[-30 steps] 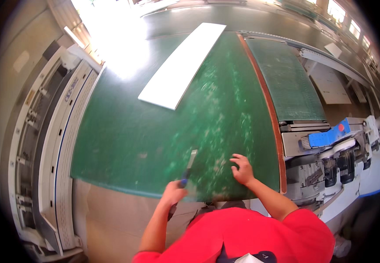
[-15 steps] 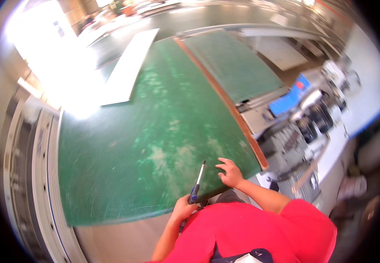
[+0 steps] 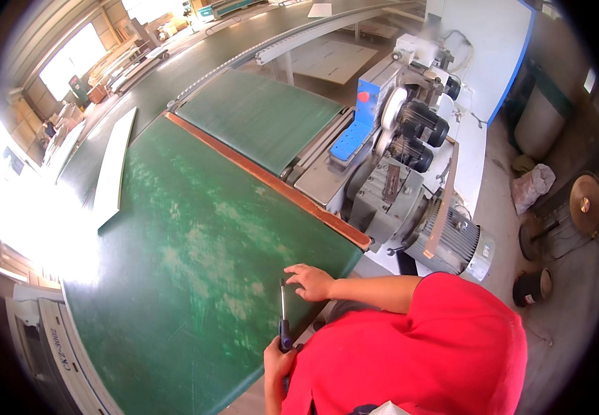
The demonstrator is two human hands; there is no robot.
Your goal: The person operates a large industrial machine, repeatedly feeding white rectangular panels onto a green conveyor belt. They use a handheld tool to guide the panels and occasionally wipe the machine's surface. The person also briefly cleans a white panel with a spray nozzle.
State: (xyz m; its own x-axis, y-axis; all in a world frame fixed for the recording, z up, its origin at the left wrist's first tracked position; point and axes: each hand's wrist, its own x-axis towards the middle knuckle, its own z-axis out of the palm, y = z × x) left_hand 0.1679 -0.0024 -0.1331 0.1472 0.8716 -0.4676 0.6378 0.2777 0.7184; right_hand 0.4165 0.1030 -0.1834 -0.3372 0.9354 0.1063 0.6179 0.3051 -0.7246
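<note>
glare washes over a workshop

strong light (image 3: pixel 16 194) whites out the left side, below a bright window (image 3: pixel 71 61). stacked boards (image 3: pixel 133 66) lie to the right of that window. a scuffed green desk (image 3: pixel 189 263) fills the foreground. at the right, grey floor (image 3: pixel 576 297) carries a pale sack (image 3: pixel 533 187) and a dark bucket-shaped container (image 3: pixel 532 287), near a white panel (image 3: pixel 482 55) edged in blue.

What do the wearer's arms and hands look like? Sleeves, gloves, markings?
Left hand and right hand are ungloved. A loose, plain red short sleeve leaves the right forearm bare, with no watch or cable visible. The left sleeve's hem isn't discernible.
</note>
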